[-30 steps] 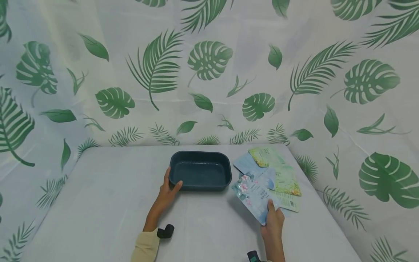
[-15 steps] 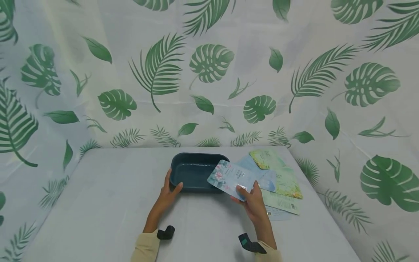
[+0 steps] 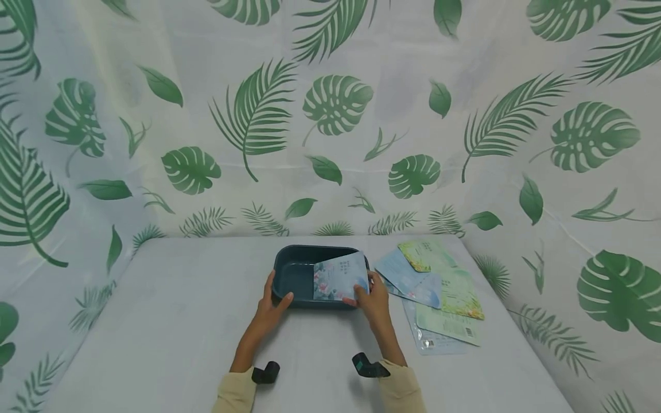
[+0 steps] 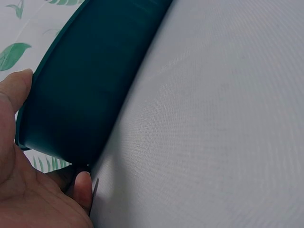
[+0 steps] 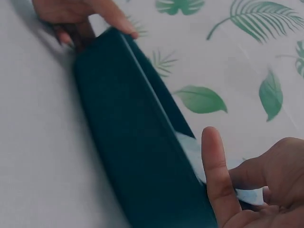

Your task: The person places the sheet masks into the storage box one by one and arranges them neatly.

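Dark teal plastic, the tray (image 3: 294, 282) sits on the white table (image 3: 170, 327), long side toward the person. From my end I see the left hand (image 3: 267, 314) clamped on its left end: thumb over the near rim, fingers round the side. I'd say that grip keeps the tray from sliding while the other hand works over it.

Right hand (image 3: 378, 302) pinches a packet (image 3: 338, 277), pale blue with pink flowers, by its near right corner, thumb on the printed face. Corner hold leaves most of the packet free, probably so fingers don't block the opening. Packet lies across the tray's right half; the right wrist view shows its lower edge hidden behind the near wall. I can't tell whether it touches the tray floor.

More packets, the pile (image 3: 461, 291), overlap in a loose fan just right of the tray, blue ones and green ones mixed. That's the right hand's side, so reach looks short; the spread probably leaves edges easy to lift.

I count one camera on each wrist, left one (image 3: 266, 373) and right one (image 3: 369, 365), both turned inward, presumably to catch each hand's work. Leaf-print cloth (image 3: 289, 192) hangs behind, likely as a plain screen.
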`<state>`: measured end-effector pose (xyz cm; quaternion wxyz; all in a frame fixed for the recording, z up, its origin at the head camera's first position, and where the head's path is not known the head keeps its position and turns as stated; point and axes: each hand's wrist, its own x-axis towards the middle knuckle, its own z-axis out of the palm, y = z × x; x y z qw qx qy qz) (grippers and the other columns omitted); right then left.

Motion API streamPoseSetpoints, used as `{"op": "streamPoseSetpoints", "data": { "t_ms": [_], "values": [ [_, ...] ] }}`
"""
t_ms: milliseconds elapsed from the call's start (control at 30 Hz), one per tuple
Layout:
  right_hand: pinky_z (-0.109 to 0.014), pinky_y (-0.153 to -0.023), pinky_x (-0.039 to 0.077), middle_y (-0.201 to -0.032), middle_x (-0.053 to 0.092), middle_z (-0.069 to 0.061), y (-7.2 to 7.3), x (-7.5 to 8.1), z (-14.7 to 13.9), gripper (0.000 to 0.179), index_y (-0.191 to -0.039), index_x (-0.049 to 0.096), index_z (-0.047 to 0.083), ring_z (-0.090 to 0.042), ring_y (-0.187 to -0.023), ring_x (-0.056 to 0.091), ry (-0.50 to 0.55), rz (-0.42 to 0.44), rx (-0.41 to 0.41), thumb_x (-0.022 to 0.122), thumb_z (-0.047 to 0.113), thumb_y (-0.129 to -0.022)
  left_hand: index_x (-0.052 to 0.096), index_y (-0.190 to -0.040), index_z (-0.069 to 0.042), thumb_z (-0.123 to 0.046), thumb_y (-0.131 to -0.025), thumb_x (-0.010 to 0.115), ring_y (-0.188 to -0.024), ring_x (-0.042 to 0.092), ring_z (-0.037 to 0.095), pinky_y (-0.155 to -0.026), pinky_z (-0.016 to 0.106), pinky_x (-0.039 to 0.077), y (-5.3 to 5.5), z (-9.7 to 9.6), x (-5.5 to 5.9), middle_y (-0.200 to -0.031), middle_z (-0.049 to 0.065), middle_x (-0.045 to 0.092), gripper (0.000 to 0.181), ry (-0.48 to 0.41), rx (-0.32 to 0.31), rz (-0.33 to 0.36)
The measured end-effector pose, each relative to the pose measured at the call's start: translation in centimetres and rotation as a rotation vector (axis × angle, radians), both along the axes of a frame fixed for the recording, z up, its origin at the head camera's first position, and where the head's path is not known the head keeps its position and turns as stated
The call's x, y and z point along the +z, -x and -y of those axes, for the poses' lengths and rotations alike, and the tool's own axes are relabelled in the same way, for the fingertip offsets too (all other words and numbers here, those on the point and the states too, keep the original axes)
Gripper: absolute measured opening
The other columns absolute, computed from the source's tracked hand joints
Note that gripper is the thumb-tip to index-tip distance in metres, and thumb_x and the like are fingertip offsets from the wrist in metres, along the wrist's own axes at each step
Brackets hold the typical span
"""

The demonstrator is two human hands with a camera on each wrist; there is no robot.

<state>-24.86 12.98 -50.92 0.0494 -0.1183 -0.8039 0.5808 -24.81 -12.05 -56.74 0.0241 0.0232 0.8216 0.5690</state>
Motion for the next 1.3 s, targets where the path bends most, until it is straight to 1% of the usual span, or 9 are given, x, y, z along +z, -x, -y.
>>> {"op": "streamPoseSetpoints", "data": {
  "t_ms": [67, 200, 367, 533, 667, 800, 900, 1067, 1300],
  "values": [
    [-0.041, -0.086, 0.056, -0.132, 0.058, -0.026, 0.1, -0.2, 0.2, 0.046, -0.139, 0.045, -0.002, -0.034, -0.111, 0.063, -0.137, -0.023, -0.003, 0.056, 0.003, -0.094, 0.005, -0.158, -0.02, -0.039, -0.098, 0.056, -0.149, 0.012, 0.045, -0.115, 0.066, 0.017, -0.1, -0.1, -0.1, -0.163, 0.021, 0.008, 0.081, -0.002, -0.003, 0.005],
    [-0.048, -0.087, 0.056, -0.13, 0.058, -0.027, 0.1, -0.3, 0.6, 0.048, -0.141, 0.042, -0.002, -0.037, -0.11, 0.064, -0.215, -0.039, 0.013, 0.056, 0.004, -0.095, 0.004, -0.158, -0.02, -0.04, -0.097, 0.056, -0.149, 0.012, 0.044, -0.116, 0.065, 0.017, -0.1, 0.0, 0.1, -0.164, 0.02, 0.008, 0.082, -0.005, -0.01, -0.005],
    [-0.037, -0.072, 0.058, -0.118, 0.063, -0.027, 0.5, 0.0, 0.8, 0.052, -0.143, 0.039, -0.001, -0.03, -0.091, 0.068, -0.306, -0.044, 0.026, 0.054, 0.006, -0.094, 0.003, -0.158, -0.019, -0.04, -0.098, 0.056, -0.15, 0.013, 0.042, -0.117, 0.064, 0.016, 0.2, 0.1, 0.5, -0.164, 0.018, 0.007, 0.083, -0.012, -0.017, -0.021],
    [-0.032, -0.055, 0.055, -0.122, 0.06, -0.032, 1.1, 0.1, 1.0, 0.057, -0.146, 0.035, -0.001, -0.024, -0.067, 0.067, -0.342, -0.019, 0.065, 0.052, 0.005, -0.092, 0.003, -0.158, -0.02, -0.04, -0.098, 0.055, -0.15, 0.013, 0.042, -0.116, 0.065, 0.017, 0.4, 0.1, 0.4, -0.164, 0.018, 0.008, 0.082, -0.003, -0.014, -0.015],
    [-0.038, -0.063, 0.058, -0.133, 0.054, -0.033, 1.4, 0.2, 1.2, 0.056, -0.146, 0.035, -0.002, -0.027, -0.079, 0.071, -0.408, 0.002, 0.099, 0.053, 0.006, -0.094, 0.004, -0.158, -0.019, -0.04, -0.098, 0.055, -0.149, 0.014, 0.044, -0.116, 0.065, 0.018, 0.3, 0.1, 0.3, -0.164, 0.02, 0.009, 0.081, 0.01, -0.009, -0.018],
    [-0.043, -0.077, 0.056, -0.128, 0.061, -0.026, 1.3, 0.8, 1.8, 0.053, -0.143, 0.043, 0.0, -0.029, -0.099, 0.068, -0.621, 0.031, 0.067, 0.061, 0.012, -0.094, 0.004, -0.158, -0.019, -0.039, -0.098, 0.056, -0.149, 0.014, 0.043, -0.116, 0.065, 0.018, 0.3, 0.0, 0.2, -0.164, 0.019, 0.009, 0.082, 0.009, -0.005, -0.009],
    [-0.042, -0.065, 0.055, -0.11, 0.07, -0.022, 1.2, 1.5, 2.4, 0.053, -0.138, 0.05, 0.001, -0.029, -0.083, 0.07, -0.811, 0.033, 0.041, 0.07, 0.016, -0.09, 0.004, -0.158, -0.02, -0.039, -0.097, 0.057, -0.15, 0.013, 0.042, -0.116, 0.065, 0.017, 0.3, 0.0, 0.3, -0.164, 0.018, 0.008, 0.083, 0.001, -0.003, -0.003],
    [-0.043, -0.06, 0.055, -0.093, 0.071, -0.021, 1.4, 1.6, 2.7, 0.051, -0.129, 0.057, -0.002, -0.03, -0.074, 0.068, -0.996, -0.119, 0.053, 0.076, 0.016, -0.085, 0.006, -0.158, -0.019, -0.039, -0.097, 0.057, -0.149, 0.015, 0.044, -0.115, 0.066, 0.018, 0.2, 0.0, 0.2, -0.163, 0.02, 0.01, 0.081, -0.006, -0.001, -0.022],
    [-0.038, -0.063, 0.042, -0.071, 0.063, -0.014, 2.4, -0.9, 1.7, 0.047, -0.131, 0.058, -0.001, -0.021, -0.057, 0.05, -0.929, -0.328, 0.13, 0.061, 0.007, -0.084, 0.006, -0.157, -0.018, -0.038, -0.097, 0.057, -0.149, 0.015, 0.044, -0.116, 0.064, 0.018, 0.0, 0.2, 0.0, -0.163, 0.021, 0.011, 0.081, 0.012, -0.008, -0.021]
  ]
}}
